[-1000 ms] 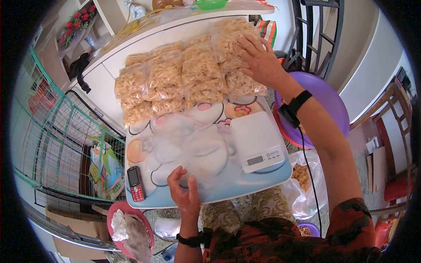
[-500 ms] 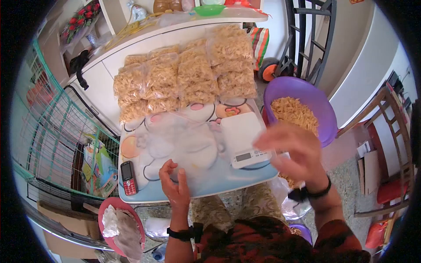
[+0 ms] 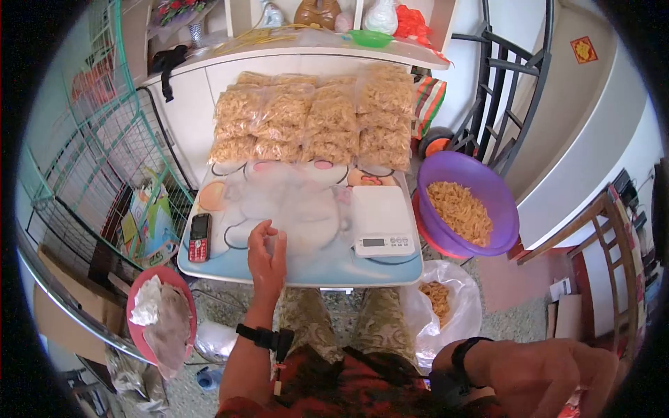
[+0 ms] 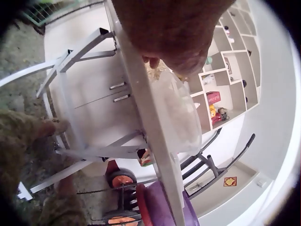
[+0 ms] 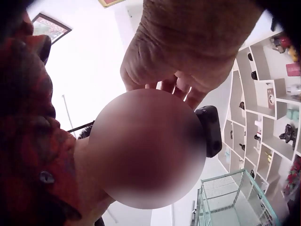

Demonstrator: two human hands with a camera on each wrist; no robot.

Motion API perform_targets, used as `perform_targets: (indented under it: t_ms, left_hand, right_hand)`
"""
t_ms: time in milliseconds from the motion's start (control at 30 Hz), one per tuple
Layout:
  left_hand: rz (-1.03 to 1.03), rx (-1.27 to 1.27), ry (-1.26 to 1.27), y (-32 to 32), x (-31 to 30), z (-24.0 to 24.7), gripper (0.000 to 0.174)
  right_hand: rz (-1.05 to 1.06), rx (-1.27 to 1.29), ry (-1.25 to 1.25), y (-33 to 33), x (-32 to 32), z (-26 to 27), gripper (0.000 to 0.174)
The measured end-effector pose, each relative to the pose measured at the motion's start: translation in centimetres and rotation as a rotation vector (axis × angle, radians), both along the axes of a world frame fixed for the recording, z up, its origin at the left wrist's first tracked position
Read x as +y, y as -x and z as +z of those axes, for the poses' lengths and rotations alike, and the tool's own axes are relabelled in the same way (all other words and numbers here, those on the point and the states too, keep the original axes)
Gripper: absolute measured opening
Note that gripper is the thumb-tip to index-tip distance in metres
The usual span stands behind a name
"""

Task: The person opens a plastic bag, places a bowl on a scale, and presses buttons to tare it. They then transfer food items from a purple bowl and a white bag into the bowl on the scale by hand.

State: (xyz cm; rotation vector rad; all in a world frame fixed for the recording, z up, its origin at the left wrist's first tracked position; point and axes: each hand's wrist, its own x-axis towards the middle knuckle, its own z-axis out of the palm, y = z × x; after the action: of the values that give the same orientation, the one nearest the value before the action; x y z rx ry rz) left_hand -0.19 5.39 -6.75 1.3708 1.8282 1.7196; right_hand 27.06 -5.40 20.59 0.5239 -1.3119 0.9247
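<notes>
Rows of clear bags filled with tan dried pieces [image 3: 313, 118] are stacked at the back of the small patterned table [image 3: 230, 268]. The left hand [image 3: 267, 259] is at the table's front edge, fingers loosely bent, by thin clear plastic [image 3: 293, 202] lying on the tabletop. A white scale [image 3: 382, 216] stands right of that hand, a red and black phone [image 3: 200, 237] far left. Low at the right of the head view is the right hand [image 3: 557, 376], away from the table; the right wrist view shows this hand [image 5: 183, 52] raised close to the person's head, its fingertips partly hidden.
A purple basin [image 3: 505, 209] of tan pieces stands right of the table, with an open plastic bag [image 3: 463, 299] of them below. At left are a wire cage [image 3: 90, 160] and a pink basin [image 3: 139, 334]. A black metal frame [image 3: 512, 90] leans behind at right.
The right hand has left the stacked bags, passed over the scale and come back toward the person at lower right. The left hand has stayed near the table's front edge. The head view has shifted.
</notes>
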Motion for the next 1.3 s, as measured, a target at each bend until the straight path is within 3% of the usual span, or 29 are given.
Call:
perform_targets:
  t_ms: [100,233,367,567,633,767,867,933,1000,1133,1300]
  left_hand:
    - [0.004,0.005,-0.023,0.0,0.1,-0.2,0.038]
    - [-0.009,0.012,-0.024,0.1,0.0,-0.1,0.039]
    - [-0.022,-0.002,-0.025,0.1,-0.1,-0.1,0.039]
    - [-0.011,-0.026,-0.010,0.3,0.1,-0.4,0.039]
    - [-0.011,-0.021,-0.012,0.3,0.1,-0.4,0.039]
    - [-0.009,-0.041,-0.017,0.1,0.1,-0.3,0.039]
    - [-0.013,-0.029,-0.022,0.2,-0.1,-0.1,0.039]
    - [-0.019,-0.024,-0.025,0.3,0.0,-0.2,0.039]
    - [-0.018,-0.019,-0.016,0.3,0.1,-0.4,0.039]
    - [-0.030,-0.038,-0.022,0.2,0.0,0.0,0.040]
    - [-0.025,-0.048,-0.026,0.3,0.2,-0.3,0.041]
  right_hand:
    - [-0.007,0.280,-0.166,0.9,-0.2,-0.9,0.008]
    - [-0.027,0.349,-0.247,0.6,-1.3,-2.4,0.003]
    - [-0.015,-0.052,-0.165,-0.3,-2.0,-1.1,0.005]
    - [-0.178,0.277,-0.036,3.1,-3.7,-0.5,0.008]
    - [-0.091,0.380,-0.070,3.5,-3.3,-1.1,0.007]
    - [-0.127,0.233,-0.122,2.1,-2.7,-2.3,0.007]
    - [-0.095,-0.092,-0.050,0.2,-3.1,-1.8,0.007]
    - [-0.100,0.290,-0.044,2.6,-3.4,-2.7,0.007]
    - [-0.115,0.462,-0.015,4.0,-3.6,-2.6,0.007]
    - [-0.168,0.452,0.001,4.5,-3.4,-1.6,0.008]
    - [-0.058,0.159,-0.032,1.2,-3.3,-3.5,0.007]
